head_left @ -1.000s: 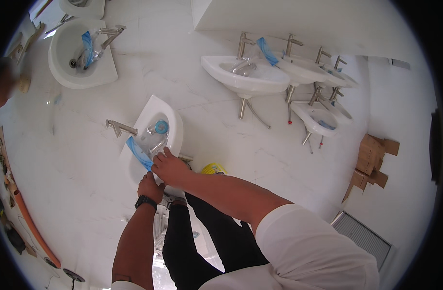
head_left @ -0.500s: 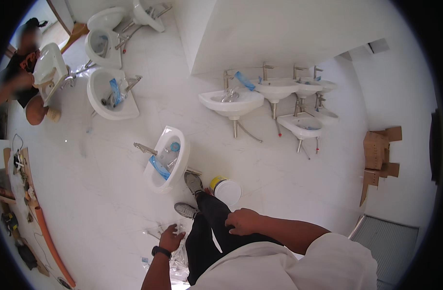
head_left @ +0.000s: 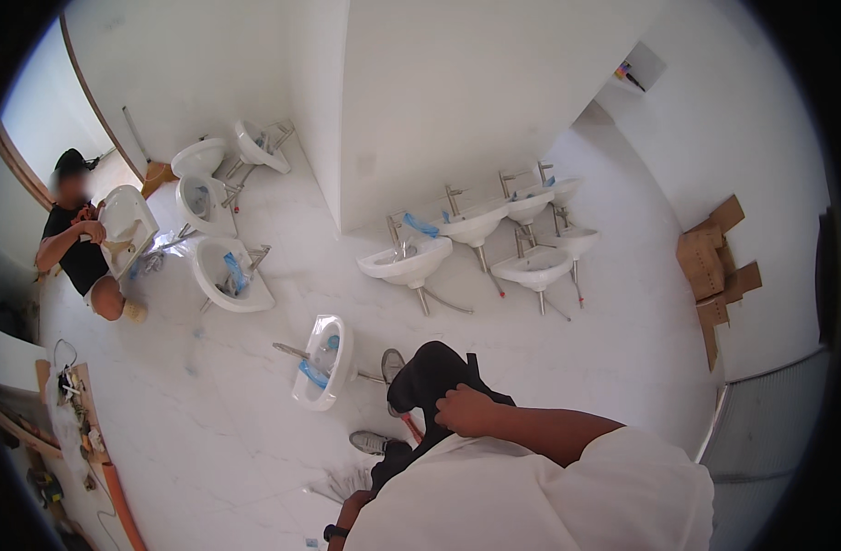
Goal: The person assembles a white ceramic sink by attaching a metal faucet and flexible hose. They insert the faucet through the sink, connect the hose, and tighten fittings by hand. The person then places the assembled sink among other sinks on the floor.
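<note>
My right hand [head_left: 463, 410] rests at my thigh, its fingers curled on the cloth of my black trousers [head_left: 430, 375]. Low down beside my other leg is my left hand [head_left: 353, 507], with a dark watch [head_left: 334, 532] on its wrist; its fingers are hidden. Nearest my feet, a white washbasin [head_left: 342, 367] stands tilted on the floor, a tap on its left side. Blue plastic and clear wrapping lie in its bowl. Between my legs shows a small red thing [head_left: 411, 426] that I cannot make out.
Several washbasins with taps and hoses stand by the wall corner [head_left: 409, 261], others at the back left [head_left: 229, 275]. A person [head_left: 76, 243] crouches there, holding a basin. Folded cardboard [head_left: 710, 266] leans at right. Tools and an orange pipe [head_left: 122, 505] lie at left.
My view has tilted up, and my knee has risen, hiding the white bucket. My left hand has gone behind my leg and shirt. My right hand stays at the thigh.
</note>
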{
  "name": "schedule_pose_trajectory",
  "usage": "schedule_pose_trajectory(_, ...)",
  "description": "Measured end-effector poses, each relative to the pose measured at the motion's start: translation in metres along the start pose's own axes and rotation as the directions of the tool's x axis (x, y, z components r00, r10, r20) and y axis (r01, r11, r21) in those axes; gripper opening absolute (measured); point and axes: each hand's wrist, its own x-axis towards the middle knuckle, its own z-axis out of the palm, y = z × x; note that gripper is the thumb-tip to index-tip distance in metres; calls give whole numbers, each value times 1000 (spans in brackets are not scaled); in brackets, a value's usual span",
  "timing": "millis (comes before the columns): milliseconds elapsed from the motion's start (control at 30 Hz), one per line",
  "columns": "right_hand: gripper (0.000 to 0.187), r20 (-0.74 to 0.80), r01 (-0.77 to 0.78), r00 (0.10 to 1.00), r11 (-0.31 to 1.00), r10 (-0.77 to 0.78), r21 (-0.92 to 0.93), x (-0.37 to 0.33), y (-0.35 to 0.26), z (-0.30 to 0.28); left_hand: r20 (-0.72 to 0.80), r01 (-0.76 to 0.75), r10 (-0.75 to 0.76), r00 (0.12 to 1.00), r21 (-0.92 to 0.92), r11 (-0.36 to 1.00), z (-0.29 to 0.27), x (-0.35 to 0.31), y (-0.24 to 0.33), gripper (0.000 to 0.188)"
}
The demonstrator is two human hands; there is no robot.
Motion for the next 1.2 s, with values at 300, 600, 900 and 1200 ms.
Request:
schedule_pose_trajectory(300, 19, 205, -135, 978, 854, 35, 502, 25, 38, -38, -131, -73, 93, 987, 146, 987, 17, 60, -6, 25)
schedule_pose_trajectory(600, 27, 623, -270, 759, 780, -188, 565, 139, 160, -75, -268, 251, -411, 872, -476, 843, 36, 35, 162, 21)
schedule_pose_trajectory(900, 36, 922, -388, 305, 853, -238, 349, 233, 194, -67, -135, 291, -399, 907, -483, 826, 94, 116, 175, 24)
schedule_pose_trajectory(1200, 36, 599, 249, 733, 946, -324, 207, 436, 149, 92, 65, 481, -477, 877, -91, 872, 134, 450, -116, 87)
